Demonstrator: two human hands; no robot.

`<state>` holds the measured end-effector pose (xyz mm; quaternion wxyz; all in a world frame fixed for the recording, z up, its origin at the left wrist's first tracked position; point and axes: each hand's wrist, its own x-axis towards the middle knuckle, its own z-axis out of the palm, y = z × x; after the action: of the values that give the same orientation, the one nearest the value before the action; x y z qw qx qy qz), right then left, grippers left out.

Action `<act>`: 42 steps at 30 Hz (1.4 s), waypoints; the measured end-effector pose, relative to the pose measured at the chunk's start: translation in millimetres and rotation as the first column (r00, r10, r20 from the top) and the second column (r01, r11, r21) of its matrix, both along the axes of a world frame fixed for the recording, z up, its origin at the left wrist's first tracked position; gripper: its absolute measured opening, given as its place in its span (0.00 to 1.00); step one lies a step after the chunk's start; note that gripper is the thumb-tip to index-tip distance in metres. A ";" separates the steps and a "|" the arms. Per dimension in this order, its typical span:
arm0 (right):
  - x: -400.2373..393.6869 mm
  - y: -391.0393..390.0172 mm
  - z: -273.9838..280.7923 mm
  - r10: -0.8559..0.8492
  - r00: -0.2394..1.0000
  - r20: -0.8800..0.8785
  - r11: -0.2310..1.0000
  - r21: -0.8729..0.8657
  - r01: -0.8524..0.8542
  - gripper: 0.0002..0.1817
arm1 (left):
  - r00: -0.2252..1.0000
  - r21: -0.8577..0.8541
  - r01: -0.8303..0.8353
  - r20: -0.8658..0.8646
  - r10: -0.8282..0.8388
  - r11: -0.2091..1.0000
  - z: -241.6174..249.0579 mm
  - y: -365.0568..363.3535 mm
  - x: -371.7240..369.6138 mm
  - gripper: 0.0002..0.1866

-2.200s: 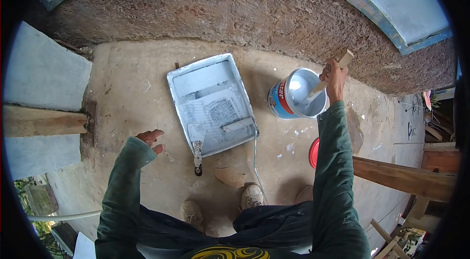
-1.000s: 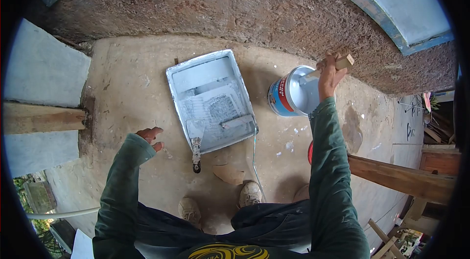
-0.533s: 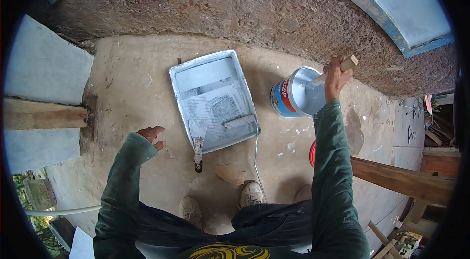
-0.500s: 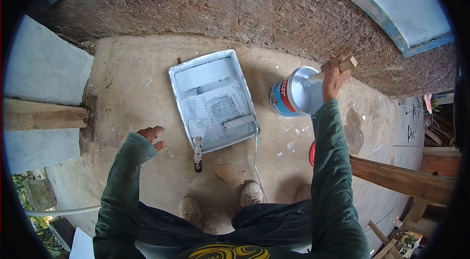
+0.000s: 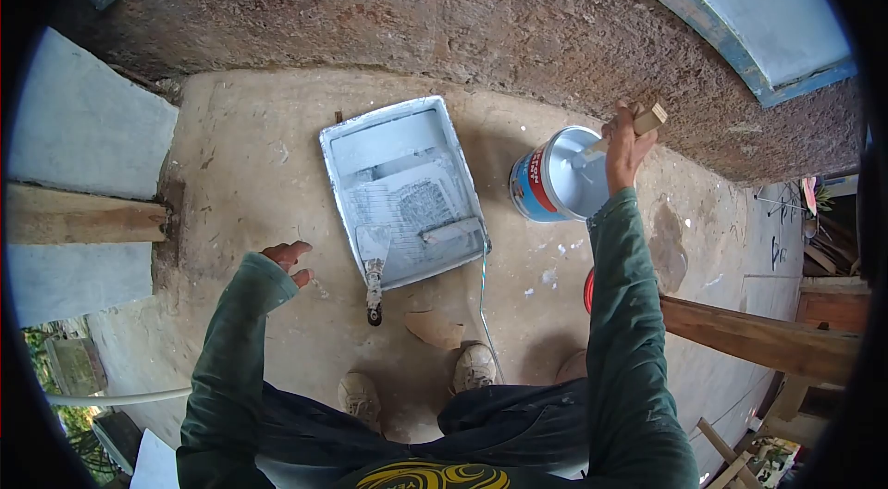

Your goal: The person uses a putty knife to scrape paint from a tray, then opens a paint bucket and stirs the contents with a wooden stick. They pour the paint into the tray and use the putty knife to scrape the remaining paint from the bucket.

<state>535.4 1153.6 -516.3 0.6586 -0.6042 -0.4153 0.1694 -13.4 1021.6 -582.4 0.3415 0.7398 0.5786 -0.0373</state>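
My right hand [image 5: 627, 148] is wrapped round a wooden stick [image 5: 651, 119] above the right side of a paint bucket [image 5: 532, 184]. The stick's lower part reaches into the pale paint [image 5: 578, 179] inside. My left hand [image 5: 289, 262] hangs over the floor with thumb and fingers apart and nothing between them. Between my hands lies a paint-smeared tray [image 5: 346, 211]. In it are a scraper, its dark handle [image 5: 374, 295] sticking out over the near rim, and a roller [image 5: 451, 230] with a thin wire handle [image 5: 483, 304].
A rough brown wall base [image 5: 370, 17] runs along the far side. A red lid [image 5: 588, 290] shows partly beside my right sleeve. A wooden post [image 5: 758, 336] stands at the right, another [image 5: 88, 216] at the left. A broken flat piece [image 5: 435, 329] lies near my shoes [image 5: 474, 367].
My right hand and the top of the stick have shifted slightly to the left over the bucket. My left hand has hardly moved.
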 end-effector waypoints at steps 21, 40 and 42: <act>3.8 -9.6 6.3 0.226 0.872 -0.435 0.973 0.050 -0.227 0.14 | 0.999 -0.083 -0.032 0.005 0.033 0.996 17.3 12.4 20.9 0.25; 31.6 -10.2 21.6 0.168 0.894 -0.416 0.931 -0.232 -0.283 0.13 | 0.998 -0.048 -0.045 0.030 0.047 0.998 15.1 12.2 18.9 0.24; 26.9 -7.2 22.7 0.083 0.969 -0.232 0.966 -0.219 -0.135 0.14 | 0.997 0.038 0.005 0.075 -0.008 0.999 3.8 8.7 10.8 0.24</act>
<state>562.3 1146.3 -493.6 0.6148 -0.6310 -0.3495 0.3190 -2.6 1030.4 -578.6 0.3488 0.7489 0.5634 0.0006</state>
